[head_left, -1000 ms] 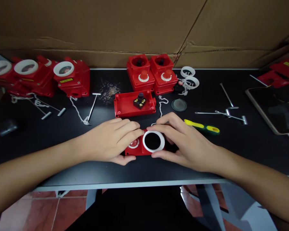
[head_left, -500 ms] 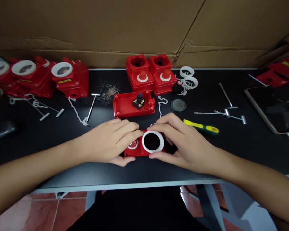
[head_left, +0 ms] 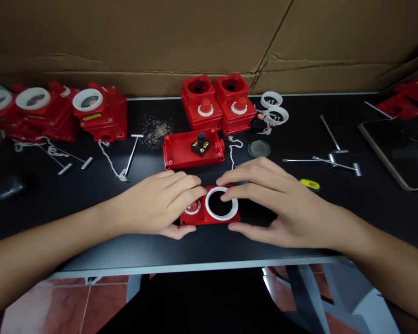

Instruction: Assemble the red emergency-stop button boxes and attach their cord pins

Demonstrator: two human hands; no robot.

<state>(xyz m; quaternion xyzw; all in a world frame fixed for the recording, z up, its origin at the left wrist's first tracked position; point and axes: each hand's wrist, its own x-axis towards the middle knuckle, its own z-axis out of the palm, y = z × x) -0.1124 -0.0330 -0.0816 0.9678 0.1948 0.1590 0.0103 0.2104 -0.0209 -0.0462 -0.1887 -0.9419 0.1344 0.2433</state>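
A red plastic box cover (head_left: 210,218) lies on the table in front of me, with a small red round lamp or button (head_left: 192,207) at its left. A white ring (head_left: 237,209) sits around the dark round opening at its right. My left hand (head_left: 163,202) grips the cover's left end, thumb on the near edge and fingers over the far side. My right hand (head_left: 273,204) is spread over the ring's right side, one fingertip over the dark opening and the thumb by the near right corner. A red box base (head_left: 181,150) with a black switch block (head_left: 200,145) lies just behind.
Two red boxes (head_left: 207,121) stand at the back, beside loose white rings (head_left: 277,116) and clear discs (head_left: 259,149). Finished-looking red boxes (head_left: 111,116) are at left. Small metal hammers (head_left: 330,134), a yellow-green screwdriver (head_left: 310,184) and a tablet-like device (head_left: 397,153) lie at right.
My right hand has loosened from the ring's rim and shifted right, its fingers spreading and one fingertip moving over the opening. My left hand stays on the cover.
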